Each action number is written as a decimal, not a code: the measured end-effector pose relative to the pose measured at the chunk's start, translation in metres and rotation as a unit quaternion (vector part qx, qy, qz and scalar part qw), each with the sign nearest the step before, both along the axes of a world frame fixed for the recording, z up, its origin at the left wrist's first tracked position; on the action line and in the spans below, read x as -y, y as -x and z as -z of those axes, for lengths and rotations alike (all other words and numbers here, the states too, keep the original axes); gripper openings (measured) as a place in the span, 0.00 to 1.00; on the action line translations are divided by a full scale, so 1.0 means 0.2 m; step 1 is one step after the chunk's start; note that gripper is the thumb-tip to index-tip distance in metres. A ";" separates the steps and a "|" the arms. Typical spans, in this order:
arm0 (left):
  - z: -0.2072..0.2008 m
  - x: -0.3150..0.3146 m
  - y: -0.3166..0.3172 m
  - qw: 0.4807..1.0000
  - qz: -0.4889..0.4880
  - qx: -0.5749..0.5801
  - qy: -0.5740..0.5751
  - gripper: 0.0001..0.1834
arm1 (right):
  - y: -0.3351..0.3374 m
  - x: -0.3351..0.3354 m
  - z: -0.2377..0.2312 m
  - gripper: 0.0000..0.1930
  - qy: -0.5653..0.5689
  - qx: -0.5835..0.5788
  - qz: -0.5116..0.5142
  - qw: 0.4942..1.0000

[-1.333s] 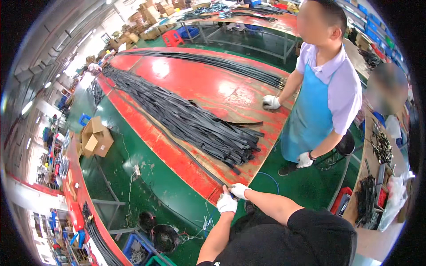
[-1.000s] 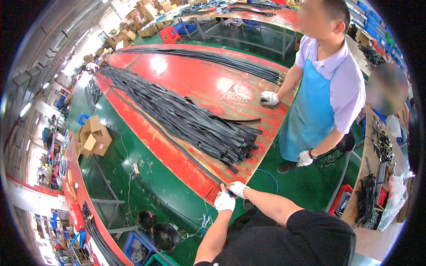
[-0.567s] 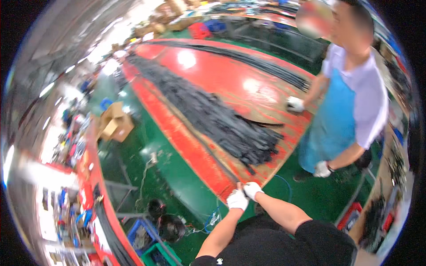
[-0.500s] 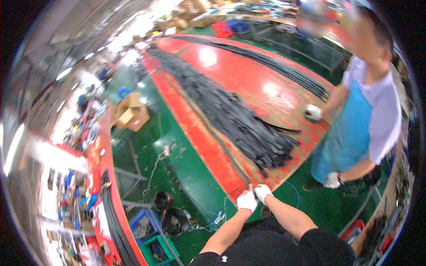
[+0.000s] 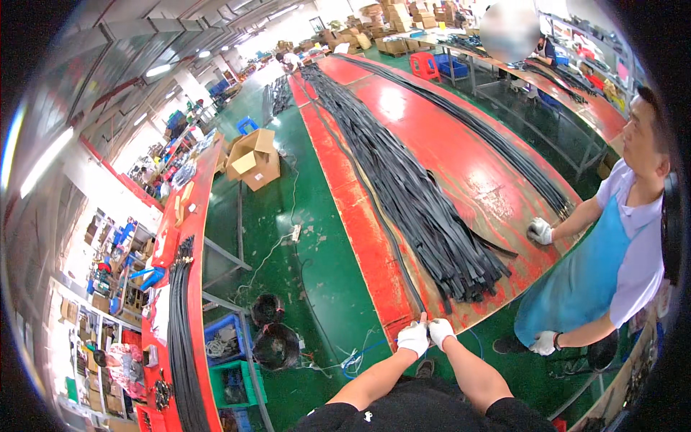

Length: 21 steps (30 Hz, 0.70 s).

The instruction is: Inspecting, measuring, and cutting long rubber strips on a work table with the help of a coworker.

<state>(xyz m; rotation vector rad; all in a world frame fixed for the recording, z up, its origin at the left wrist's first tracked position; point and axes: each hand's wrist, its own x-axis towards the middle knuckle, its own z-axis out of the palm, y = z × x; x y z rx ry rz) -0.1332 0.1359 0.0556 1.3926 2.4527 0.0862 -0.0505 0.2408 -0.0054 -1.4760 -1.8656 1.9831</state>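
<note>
on my left, a bundle of dark strips (image 5: 183, 331) is lying along a red side table (image 5: 196, 216). beside that table's legs, a blue crate (image 5: 224, 358) is holding greyish, tangled material, and a green crate (image 5: 258, 381) just below it is holding something dark that i'm not making out. farther up the floor, a cardboard box (image 5: 265, 173) is standing with its flaps spread, its inside mostly hidden from me. two dark round shapes (image 5: 276, 347) are sitting near the crates; i cannot tell whether they are tubs or coils.

a long dark strip (image 5: 404, 270) is running down the left side of the big red table (image 5: 353, 237) and ending at my hands. my left hand (image 5: 413, 338), gloved in white, is curling its fingers inward, with one bare digit pointing along the strip at its near end; how firmly it's gripping is hidden. my right hand (image 5: 440, 331) is resting just beside it, fingers bending in, and i cannot tell what they're holding. both forearms are reaching forward and converging at the table's near corner.

to the right, a wide pile of black strips (image 5: 410, 194) is covering the table's middle, and a co-worker in a blue apron (image 5: 576, 288) is leaning a gloved hand (image 5: 540, 231) on the tabletop.
</note>
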 end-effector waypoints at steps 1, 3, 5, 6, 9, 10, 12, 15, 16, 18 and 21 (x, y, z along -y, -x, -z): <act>-0.01 0.01 0.00 1.000 0.002 0.008 0.007 0.52 | -0.01 0.03 -0.03 0.17 0.014 -0.009 0.015 1.000; -0.03 0.01 -0.03 0.999 0.012 0.026 0.012 0.52 | -0.03 0.03 -0.05 0.16 0.029 -0.029 0.046 0.998; -0.04 -0.04 -0.03 1.000 0.012 0.028 -0.003 0.51 | -0.04 0.01 -0.01 0.17 0.032 -0.059 0.074 0.995; -0.04 -0.02 -0.02 1.000 0.006 0.027 -0.002 0.51 | -0.03 0.02 -0.01 0.18 0.028 -0.036 0.057 0.997; -0.04 0.00 -0.01 1.000 0.003 0.018 0.003 0.50 | -0.02 0.05 0.01 0.19 -0.036 -0.027 0.041 0.998; -0.04 -0.01 -0.02 1.000 0.004 0.017 0.000 0.50 | -0.03 0.03 0.03 0.18 -0.053 -0.023 0.034 0.998; -0.05 -0.03 -0.03 1.000 0.004 0.013 -0.005 0.49 | -0.04 0.00 0.04 0.19 -0.087 -0.017 0.018 0.996; -0.05 -0.04 -0.03 1.000 0.015 0.006 -0.022 0.47 | -0.06 -0.02 0.03 0.18 -0.133 -0.007 0.008 0.991; -0.05 -0.02 -0.03 1.000 0.013 0.009 -0.012 0.46 | -0.07 0.00 -0.02 0.18 -0.140 0.002 -0.003 0.990; -0.06 0.00 -0.02 1.000 0.013 0.013 0.003 0.46 | -0.10 0.04 -0.09 0.18 -0.161 0.019 -0.022 0.987; -0.06 0.01 -0.04 1.000 -0.016 0.012 -0.014 0.47 | -0.17 0.11 -0.13 0.18 -0.206 0.033 -0.047 0.977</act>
